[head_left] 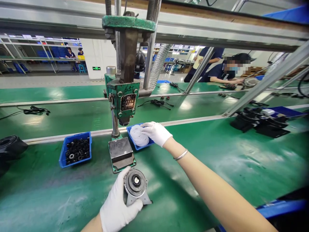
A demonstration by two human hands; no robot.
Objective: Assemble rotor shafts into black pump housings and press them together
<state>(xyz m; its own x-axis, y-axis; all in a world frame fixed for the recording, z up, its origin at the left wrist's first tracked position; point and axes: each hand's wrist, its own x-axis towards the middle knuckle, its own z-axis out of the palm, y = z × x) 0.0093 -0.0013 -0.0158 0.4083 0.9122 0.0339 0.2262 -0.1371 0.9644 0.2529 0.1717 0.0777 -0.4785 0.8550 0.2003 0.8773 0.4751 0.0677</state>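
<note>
My left hand (118,206), in a white glove, grips a round grey metal motor part (135,187) with a flat bracket base, resting on the green bench near the front. My right hand (156,132), also gloved, reaches into a small blue tray (133,144) and its fingers rest on a pile of white round discs (139,135). Between both hands stands a green hand press (122,100) with a grey base block (120,152).
A blue bin of several black rubber rings (76,149) sits left of the press. Black parts lie at the far left (11,146) and at the right (260,122). Metal frame bars cross overhead. A seated person (224,72) works beyond the belt.
</note>
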